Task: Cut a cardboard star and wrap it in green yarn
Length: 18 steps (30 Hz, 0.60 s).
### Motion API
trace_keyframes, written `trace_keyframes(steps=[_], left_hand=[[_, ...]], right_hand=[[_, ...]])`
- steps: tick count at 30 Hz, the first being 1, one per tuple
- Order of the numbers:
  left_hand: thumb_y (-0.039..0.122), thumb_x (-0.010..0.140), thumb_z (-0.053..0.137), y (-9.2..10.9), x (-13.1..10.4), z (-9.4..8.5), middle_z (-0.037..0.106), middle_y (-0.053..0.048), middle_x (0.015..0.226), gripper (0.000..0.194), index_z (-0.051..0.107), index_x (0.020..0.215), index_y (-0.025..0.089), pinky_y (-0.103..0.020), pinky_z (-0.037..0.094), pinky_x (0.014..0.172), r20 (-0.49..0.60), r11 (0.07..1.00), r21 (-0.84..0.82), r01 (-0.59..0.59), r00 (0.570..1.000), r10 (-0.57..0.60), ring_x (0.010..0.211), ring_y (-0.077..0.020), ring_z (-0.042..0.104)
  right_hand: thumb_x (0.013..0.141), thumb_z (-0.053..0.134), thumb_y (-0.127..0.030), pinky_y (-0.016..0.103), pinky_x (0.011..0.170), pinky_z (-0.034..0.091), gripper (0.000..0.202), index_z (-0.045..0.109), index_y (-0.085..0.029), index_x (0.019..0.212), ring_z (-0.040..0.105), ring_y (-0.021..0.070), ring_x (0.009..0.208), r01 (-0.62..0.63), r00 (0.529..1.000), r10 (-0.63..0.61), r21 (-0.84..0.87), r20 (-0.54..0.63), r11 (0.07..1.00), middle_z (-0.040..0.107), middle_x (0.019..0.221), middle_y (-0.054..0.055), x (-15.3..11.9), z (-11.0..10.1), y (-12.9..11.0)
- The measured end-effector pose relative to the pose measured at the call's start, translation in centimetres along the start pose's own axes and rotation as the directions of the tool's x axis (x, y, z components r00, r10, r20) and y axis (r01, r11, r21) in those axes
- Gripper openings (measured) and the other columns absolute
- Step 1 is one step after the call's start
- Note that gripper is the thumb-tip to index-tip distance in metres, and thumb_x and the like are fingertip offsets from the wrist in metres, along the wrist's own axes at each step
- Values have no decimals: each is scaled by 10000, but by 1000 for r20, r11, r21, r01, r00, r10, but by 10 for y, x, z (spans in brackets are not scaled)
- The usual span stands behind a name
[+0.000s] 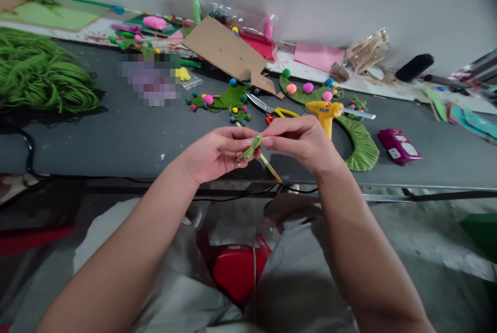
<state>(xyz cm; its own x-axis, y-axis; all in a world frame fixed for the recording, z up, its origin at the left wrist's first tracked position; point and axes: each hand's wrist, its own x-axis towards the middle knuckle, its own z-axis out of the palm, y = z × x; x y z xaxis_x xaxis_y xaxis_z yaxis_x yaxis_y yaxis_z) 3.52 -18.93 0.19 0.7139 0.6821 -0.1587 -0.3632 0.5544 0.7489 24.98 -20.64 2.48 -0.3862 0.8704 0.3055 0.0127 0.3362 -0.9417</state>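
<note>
A small green yarn-wrapped piece (249,149) is held over the table's front edge. My left hand (217,153) has its fingers closed round the lower part of it. At its upper end, the thumb and fingertips of my right hand (297,139) pinch it. A thin yellowish stick (271,168) slants down just beneath the hands. Behind them lie scissors with yellow handles (285,112) and green felt pieces with coloured pompoms (229,98). The yellow glue gun (325,110) is just beyond my right hand, beside a green yarn-wrapped ring (364,147).
A heap of green yarn (42,71) covers the table's left end. Brown cardboard (225,51) lies at the back. To the right is a purple packet (398,145). Black cables run along the front edge of the grey table (128,136). A red stool (236,273) is below.
</note>
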Motion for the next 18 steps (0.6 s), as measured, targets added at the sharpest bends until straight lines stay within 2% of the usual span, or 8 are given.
trace_keyframes(steps=[4, 13, 16, 18], left_hand=[[158, 693, 825, 1, -1, 2, 736, -104, 785, 196, 819, 882, 107, -156, 483, 531, -36, 999, 8, 34, 999, -33, 621, -94, 620], [53, 775, 739, 1, -2, 9, 706, -59, 781, 135, 764, 892, 114, -128, 500, 486, -163, 999, -35, 12, 986, -18, 628, -93, 650], [60, 805, 710, 2, -2, 10, 718, -67, 799, 84, 758, 865, 91, -116, 523, 514, -185, 1000, -18, 16, 983, -19, 634, -84, 661], [73, 810, 677, 3, -2, 10, 740, -87, 833, 118, 778, 873, 70, -112, 545, 556, -197, 1000, -7, 14, 980, -15, 664, -88, 678]], right_hand=[[821, 833, -236, 273, 673, 545, 118, 853, -245, 936, 672, 139, 736, 35, 999, -35, -6, 22, 999, 781, 837, 29, -1, -2, 0], [800, 853, -305, 277, 683, 556, 140, 814, -186, 864, 677, 141, 718, -85, 996, 86, 34, -17, 996, 761, 795, 30, -1, 0, -2], [792, 860, -301, 279, 695, 559, 142, 803, -184, 847, 683, 146, 730, -79, 996, 81, 50, -39, 996, 760, 792, 30, -1, -1, 1], [799, 854, -295, 279, 705, 564, 130, 798, -185, 840, 688, 145, 728, -67, 996, 71, 74, -58, 995, 757, 781, 26, -1, -1, 3]])
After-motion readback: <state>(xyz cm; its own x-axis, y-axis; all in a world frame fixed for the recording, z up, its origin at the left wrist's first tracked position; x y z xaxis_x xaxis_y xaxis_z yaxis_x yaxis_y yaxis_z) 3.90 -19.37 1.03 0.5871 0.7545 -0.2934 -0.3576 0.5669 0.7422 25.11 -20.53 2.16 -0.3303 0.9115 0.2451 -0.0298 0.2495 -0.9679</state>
